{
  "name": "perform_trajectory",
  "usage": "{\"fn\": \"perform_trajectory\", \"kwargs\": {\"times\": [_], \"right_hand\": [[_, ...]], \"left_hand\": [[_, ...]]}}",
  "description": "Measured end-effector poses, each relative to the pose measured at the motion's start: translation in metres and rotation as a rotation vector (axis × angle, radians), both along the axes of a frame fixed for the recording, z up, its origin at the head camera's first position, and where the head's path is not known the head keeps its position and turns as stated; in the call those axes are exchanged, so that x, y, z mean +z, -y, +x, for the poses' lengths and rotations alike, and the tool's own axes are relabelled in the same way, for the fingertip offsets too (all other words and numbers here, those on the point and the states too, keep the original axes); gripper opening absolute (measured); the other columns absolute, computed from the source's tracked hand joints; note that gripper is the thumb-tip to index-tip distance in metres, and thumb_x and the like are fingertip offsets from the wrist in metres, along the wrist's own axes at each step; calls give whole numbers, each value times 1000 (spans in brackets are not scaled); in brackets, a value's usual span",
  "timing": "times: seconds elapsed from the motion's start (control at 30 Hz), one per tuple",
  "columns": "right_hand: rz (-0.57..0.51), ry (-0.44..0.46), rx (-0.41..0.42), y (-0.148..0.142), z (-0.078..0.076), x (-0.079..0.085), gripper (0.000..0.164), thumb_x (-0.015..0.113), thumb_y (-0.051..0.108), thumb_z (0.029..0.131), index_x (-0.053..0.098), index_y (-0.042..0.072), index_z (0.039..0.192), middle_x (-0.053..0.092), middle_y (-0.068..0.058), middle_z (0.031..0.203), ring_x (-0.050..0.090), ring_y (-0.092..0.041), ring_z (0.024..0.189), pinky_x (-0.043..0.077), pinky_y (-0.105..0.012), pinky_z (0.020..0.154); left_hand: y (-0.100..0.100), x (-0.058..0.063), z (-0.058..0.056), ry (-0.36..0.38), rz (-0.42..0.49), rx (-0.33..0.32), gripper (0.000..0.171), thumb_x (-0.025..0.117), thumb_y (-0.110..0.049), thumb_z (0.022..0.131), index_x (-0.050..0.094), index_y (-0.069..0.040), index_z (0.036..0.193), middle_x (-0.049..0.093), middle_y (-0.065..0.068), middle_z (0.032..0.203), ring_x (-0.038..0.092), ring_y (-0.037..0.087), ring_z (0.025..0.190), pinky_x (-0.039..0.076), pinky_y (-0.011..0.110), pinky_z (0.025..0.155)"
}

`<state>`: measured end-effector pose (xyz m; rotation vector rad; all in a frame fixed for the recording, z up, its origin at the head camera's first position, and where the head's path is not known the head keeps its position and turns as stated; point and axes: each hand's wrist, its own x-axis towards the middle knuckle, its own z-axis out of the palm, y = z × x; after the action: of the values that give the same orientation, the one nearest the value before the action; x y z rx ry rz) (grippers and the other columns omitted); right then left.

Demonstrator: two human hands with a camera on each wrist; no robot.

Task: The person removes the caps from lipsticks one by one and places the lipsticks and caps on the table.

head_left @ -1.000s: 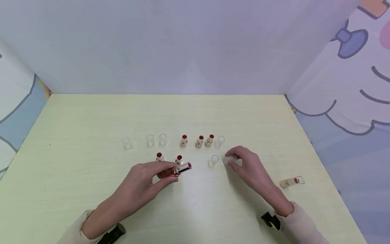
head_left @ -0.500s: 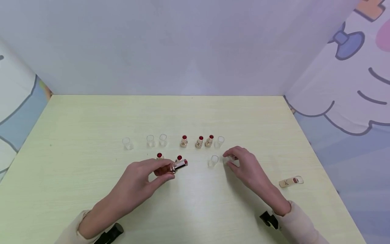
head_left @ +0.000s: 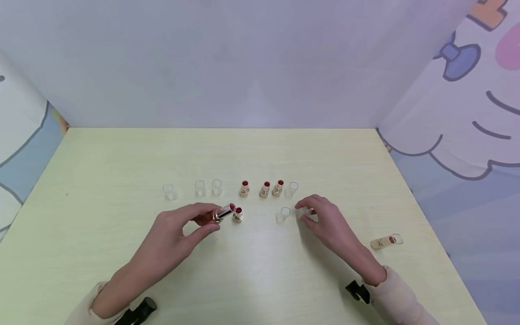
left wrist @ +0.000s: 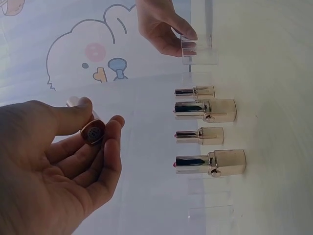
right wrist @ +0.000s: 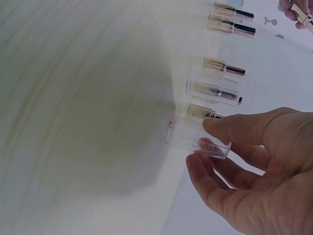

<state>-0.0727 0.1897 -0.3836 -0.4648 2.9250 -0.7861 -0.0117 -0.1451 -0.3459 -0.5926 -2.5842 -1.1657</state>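
My left hand (head_left: 170, 237) pinches an uncapped lipstick (head_left: 222, 212) above the table, its red tip angled up and to the right. The round base of that lipstick (left wrist: 93, 132) faces the camera in the left wrist view. With thumb and fingers, my right hand (head_left: 327, 221) grips a clear lipstick cap (right wrist: 195, 139); whether it touches the table I cannot tell. Reddish marks show at the cap's rim. Beside the held lipstick stands another open lipstick (head_left: 238, 215). Between the hands is a second clear cap (head_left: 283, 215).
Three upright lipsticks (head_left: 265, 189) form a back row, with a clear cap (head_left: 291, 189) at their right. Further left stand three more clear caps (head_left: 200, 188). A lipstick (head_left: 382, 243) lies at the right with a clear cap (head_left: 398, 239) at its tip.
My left hand has moved left and slightly away from me with the lipstick, now covering a standing lipstick seen earlier. The right hand has stayed nearly still on its cap.
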Motion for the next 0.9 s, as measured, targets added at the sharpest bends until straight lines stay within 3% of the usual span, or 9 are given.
{"fn": "perform_trajectory", "kwargs": {"times": [0.33, 0.63, 0.77, 0.9], "right_hand": [[-1, -22, -1, -2, 5, 7, 35, 76, 4, 83, 68, 13, 116, 67, -1, 114, 60, -20, 100, 53, -38, 84], [-7, -63, -6, -15, 24, 27, 38, 76, 3, 83, 66, 15, 118, 65, -1, 119, 60, -24, 109, 53, -44, 89], [6, -107, -18, -24, 33, 37, 40, 77, 3, 83, 65, 17, 118, 63, 1, 121, 58, -22, 116, 52, -44, 93], [25, -159, -39, -36, 42, 47, 42, 77, 3, 82, 65, 20, 118, 62, 4, 123, 55, -22, 120, 49, -40, 93]], "left_hand": [[10, 0, 0, 28, -2, 72, 39, 79, -14, 83, 66, -35, 113, 69, -23, 91, 63, -5, 82, 44, 8, 74], [24, -6, 0, 79, -35, 153, 36, 76, -16, 87, 65, -34, 117, 71, -21, 96, 63, -6, 84, 43, 9, 75], [30, -10, -1, 108, -57, 180, 31, 72, -20, 91, 64, -31, 118, 72, -18, 97, 64, -6, 84, 45, 14, 71], [35, -14, -2, 150, -87, 203, 27, 71, -23, 92, 62, -27, 118, 74, -11, 100, 69, 4, 87, 51, 25, 72]]}}
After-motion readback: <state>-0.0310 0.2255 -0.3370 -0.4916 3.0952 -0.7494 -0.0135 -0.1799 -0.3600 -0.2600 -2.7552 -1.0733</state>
